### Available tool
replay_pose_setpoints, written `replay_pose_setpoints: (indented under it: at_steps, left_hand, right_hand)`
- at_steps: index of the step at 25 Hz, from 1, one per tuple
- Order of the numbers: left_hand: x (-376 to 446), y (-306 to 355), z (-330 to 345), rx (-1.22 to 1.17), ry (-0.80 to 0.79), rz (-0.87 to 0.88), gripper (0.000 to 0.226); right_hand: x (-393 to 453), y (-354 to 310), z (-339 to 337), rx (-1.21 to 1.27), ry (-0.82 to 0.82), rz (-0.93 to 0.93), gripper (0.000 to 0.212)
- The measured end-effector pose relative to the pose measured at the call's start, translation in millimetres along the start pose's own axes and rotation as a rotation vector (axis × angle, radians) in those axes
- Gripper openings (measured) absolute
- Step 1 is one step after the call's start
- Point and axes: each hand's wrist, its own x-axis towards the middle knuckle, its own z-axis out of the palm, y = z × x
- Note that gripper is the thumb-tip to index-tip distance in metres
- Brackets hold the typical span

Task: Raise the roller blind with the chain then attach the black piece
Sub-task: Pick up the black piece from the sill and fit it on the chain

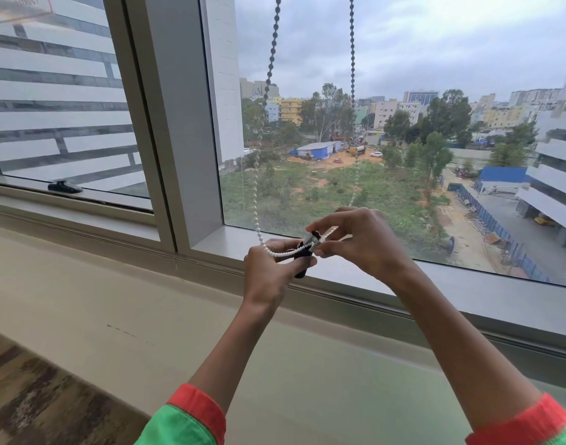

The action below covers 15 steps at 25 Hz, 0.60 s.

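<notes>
Right now both hands are close together in front of the window, with the black piece (302,256) between them. The left hand (270,268) is wrapped around its lower end, and the piece stands almost upright, leaning a little, with its top by the right hand (355,239). The right hand pinches something small and shiny at that top end, fingers closed tight. The bead chain (265,101) hangs down in two lines from above the hands; its bottom loop runs across the left hand's fingers to the top of the piece. I think the chain has to go into the top end, so the right hand, being nearer there, would guide it. The blind is out of view above.
</notes>
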Motion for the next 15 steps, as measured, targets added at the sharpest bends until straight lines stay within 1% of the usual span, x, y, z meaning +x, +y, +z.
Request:
replay_pose_setpoints:
  at_steps: [7,15]
  left_hand:
    - [-0.5,4.0,-1.1,-0.048,-0.026,-0.01,0.023]
    - [-0.5,3.2,-1.1,-0.061,-0.063,-0.037,0.022]
  right_hand:
    - [2.4,-4.8,-0.3,-0.017,0.011,-0.053,0.027]
    - [7.3,-7.2,-0.6,-0.096,-0.078,-0.018,0.03]
